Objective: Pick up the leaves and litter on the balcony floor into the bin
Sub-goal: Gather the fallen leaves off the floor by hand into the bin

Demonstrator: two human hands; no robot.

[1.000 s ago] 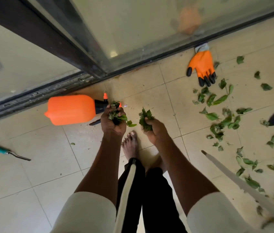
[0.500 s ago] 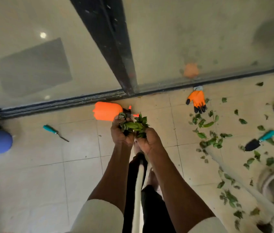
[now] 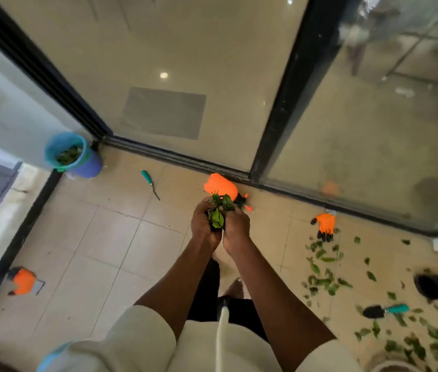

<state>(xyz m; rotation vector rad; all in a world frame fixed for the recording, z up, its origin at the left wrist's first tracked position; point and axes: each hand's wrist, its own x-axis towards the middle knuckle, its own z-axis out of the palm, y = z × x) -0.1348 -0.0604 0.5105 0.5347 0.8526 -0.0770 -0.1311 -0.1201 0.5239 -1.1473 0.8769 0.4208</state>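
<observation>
Over the balcony floor (image 3: 99,245), mid-frame: both hands now pressed together around one bunch of leaves (image 3: 219,210). A second ago each hand held its own clump, low near the tiles and slightly apart; since then they have risen and merged the two clumps. View has lifted too, and the bin (image 3: 71,154) has come into sight at the far left corner by the door frame, some leaves already inside.

Judgement: gathering pass over, carrying leg begun. Bin stands well apart from the hands, to the left.

Pose: left hand (image 3: 202,224) and right hand (image 3: 235,228) cupped, fingers curled round the bunch, knuckles touching, forearms stretched forward and converging. Leaves stick out above the fingers.

Still on the floor: a wide scatter of loose leaves (image 3: 322,280) to the right, near an orange glove (image 3: 324,224) and a trowel (image 3: 385,310). Orange spray bottle (image 3: 220,185) lies just beyond the hands. Much of the task remains.
</observation>
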